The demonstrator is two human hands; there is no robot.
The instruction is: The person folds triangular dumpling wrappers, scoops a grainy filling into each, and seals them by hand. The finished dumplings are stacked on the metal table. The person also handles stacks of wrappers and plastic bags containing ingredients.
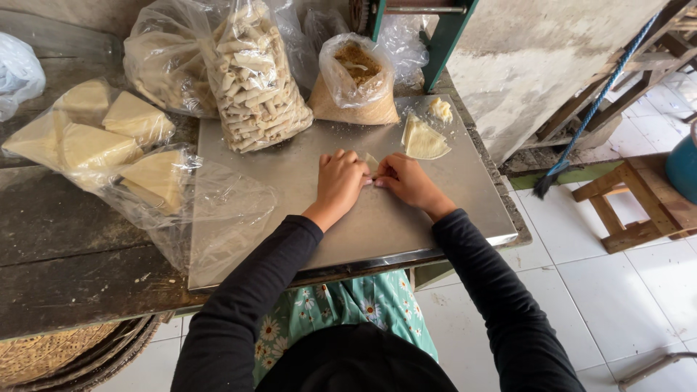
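Bare steel sheet (377, 225) nearside; bags (254, 80) block, seemingly, its far edge.

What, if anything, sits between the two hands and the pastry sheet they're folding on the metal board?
Nothing visible. The left hand and right hand both rest directly on the pastry sheet on the metal board. The stack of wrappers lies behind the right hand, and the bag of rolls stands at the back, both apart.

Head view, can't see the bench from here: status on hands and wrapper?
Left hand and right hand both pinching small pale wrapper on steel sheet. Spare wrappers beside right hand. Nothing obstructing.
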